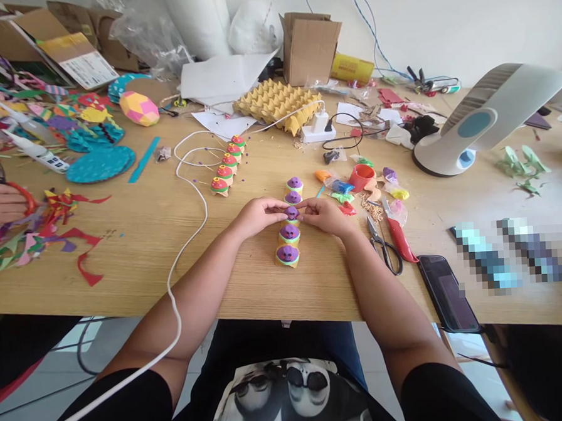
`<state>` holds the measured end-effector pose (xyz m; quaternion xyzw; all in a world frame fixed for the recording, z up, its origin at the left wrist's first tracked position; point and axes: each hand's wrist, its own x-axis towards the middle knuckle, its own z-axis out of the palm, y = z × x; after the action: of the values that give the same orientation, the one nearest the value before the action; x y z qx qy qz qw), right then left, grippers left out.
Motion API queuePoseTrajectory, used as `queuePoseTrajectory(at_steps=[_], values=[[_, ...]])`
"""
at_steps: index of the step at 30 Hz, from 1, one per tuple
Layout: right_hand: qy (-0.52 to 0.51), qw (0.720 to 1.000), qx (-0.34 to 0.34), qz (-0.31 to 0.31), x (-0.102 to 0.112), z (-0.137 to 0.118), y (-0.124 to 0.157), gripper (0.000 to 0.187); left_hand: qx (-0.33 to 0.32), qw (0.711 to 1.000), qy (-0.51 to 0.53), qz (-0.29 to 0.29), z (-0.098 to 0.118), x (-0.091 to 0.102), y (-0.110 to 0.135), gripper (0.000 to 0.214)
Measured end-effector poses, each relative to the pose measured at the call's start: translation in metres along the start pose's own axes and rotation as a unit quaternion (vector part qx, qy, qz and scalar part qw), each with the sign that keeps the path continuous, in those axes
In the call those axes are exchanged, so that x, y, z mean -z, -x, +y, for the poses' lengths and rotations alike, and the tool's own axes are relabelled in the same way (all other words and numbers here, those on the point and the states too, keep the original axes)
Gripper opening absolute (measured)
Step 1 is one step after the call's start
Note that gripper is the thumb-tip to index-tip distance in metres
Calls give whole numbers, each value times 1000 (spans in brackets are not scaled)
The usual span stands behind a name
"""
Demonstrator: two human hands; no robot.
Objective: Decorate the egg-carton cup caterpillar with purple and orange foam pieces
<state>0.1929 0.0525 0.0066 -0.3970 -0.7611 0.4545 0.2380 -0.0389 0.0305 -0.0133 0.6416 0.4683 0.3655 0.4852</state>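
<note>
Where the table (248,294) reaches its left edge, another person's hand (0,206) is at a red-handled tool (29,200) beside limp, crinkled strips (82,236). Further along lies a flat turquoise oval (100,164), then a bumpy row with red and green caps (224,171).

Next comes the left hand (265,214), its fingers bent, tips nearly together at the middle cap of the purple-capped row (291,214). That row stands near the middle of the table's front edge, five domed caps on what looks like cut egg carton. I'd judge it very light, the base stiff but crushable, the caps soft like modelling clay and easily dented; best taken low, by the carton sides. The right hand (323,214) meets the same cap opposite, fingers likewise curled; whether either pinches or merely touches, I cannot tell.

Rightward sit squashy wrapped lumps (342,187), a smooth red tub (362,177), hard metal scissors (379,239) and, overhanging the front edge, a glossy slab of phone (448,293).
</note>
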Motion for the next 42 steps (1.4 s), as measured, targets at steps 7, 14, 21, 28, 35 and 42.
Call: queuePoseTrajectory(at_steps=[7, 14, 21, 28, 35, 42], values=[[3, 1000, -10, 30, -6, 1, -1, 42, -7, 1000, 1, -20, -4, 2, -1, 42], [-2, 999, -12, 48, -8, -1, 0, 40, 3, 1000, 13, -7, 0, -2, 0, 46], [-24, 998, -13, 57, -7, -2, 2, 43, -1, 1000, -18, 18, 3, 1, 1, 42], [-398, 899, -53, 174, -2, -10, 0, 48, -41, 983, -28, 174, 3, -1, 0, 32], [-569, 810, -61, 129, -9, -37, 6, 59, -215, 926, -204, 232, 25, -19, 12, 25], [-383, 919, -44, 80, -20, -54, 11, 91, -253, 891, -311, 215, 31, -24, 17, 24]])
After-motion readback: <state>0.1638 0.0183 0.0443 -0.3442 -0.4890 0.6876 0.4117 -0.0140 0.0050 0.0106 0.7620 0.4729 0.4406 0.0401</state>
